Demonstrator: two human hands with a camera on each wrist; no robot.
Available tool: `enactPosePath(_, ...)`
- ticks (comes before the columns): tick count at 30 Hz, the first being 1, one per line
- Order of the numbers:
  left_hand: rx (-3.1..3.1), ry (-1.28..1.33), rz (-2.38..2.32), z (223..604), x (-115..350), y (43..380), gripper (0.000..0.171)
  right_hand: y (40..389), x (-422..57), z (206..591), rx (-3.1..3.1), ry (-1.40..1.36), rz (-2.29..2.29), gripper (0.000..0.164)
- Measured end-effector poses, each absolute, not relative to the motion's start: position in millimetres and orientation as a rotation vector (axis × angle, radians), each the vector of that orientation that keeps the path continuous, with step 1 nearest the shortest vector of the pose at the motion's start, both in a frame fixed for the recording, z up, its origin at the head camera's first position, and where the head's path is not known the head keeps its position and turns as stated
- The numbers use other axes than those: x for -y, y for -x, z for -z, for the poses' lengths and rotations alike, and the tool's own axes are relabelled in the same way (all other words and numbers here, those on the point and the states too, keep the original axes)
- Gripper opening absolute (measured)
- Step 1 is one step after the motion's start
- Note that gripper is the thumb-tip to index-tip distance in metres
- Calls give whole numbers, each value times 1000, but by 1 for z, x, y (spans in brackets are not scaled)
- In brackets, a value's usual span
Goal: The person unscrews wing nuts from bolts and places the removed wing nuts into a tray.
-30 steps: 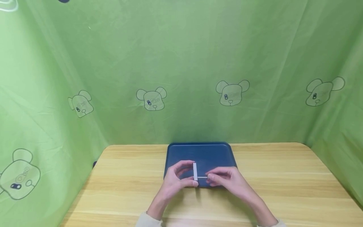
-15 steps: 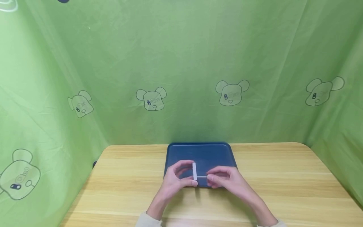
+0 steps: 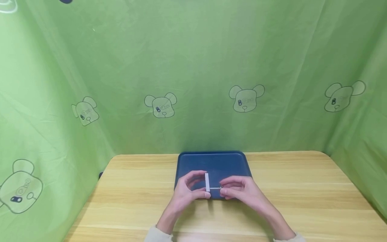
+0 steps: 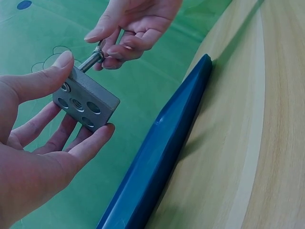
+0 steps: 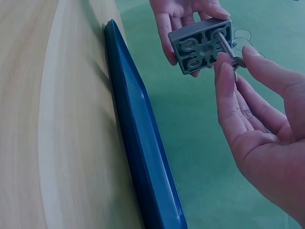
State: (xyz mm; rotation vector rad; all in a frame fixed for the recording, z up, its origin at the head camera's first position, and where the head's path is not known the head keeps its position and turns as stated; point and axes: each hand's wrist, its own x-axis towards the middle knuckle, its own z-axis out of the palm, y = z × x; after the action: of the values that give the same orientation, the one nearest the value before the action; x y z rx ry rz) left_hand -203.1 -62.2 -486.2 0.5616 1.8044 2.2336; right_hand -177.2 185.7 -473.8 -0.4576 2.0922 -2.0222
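My left hand [image 3: 185,192] holds a small grey rectangular block [image 4: 93,93] on edge, thumb at one edge and fingertips at the opposite one. Several round holes pass through its faces, and the back is ribbed in the right wrist view. A threaded wing bolt [image 5: 225,45] sits in a corner hole, with much of its shank standing out toward the right. Its flat winged head [image 5: 239,62] lies between the thumb and index finger of my right hand [image 3: 243,191], which pinches it. Block and bolt are raised above the front part of a blue tray [image 3: 211,161].
The tray rests on a wood-grain table [image 3: 302,188], near its back edge. Green curtain [image 3: 193,67] with bear-head prints hangs behind the table and along both sides.
The right thumb and fingers have shifted slightly around the bolt head, uncovering a bit more of it. The left hand and block stay nearly still.
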Motion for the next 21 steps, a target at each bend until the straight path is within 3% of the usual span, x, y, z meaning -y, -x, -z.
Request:
enactPosePath(7,-1809,-555,-2232,487,62,203,69,178,-186,474,-2024,370,2069,47)
enactPosePath(21,-1797,-560,-2240,487,61,203,71,177,-185,472,-1986,384,2100,48)
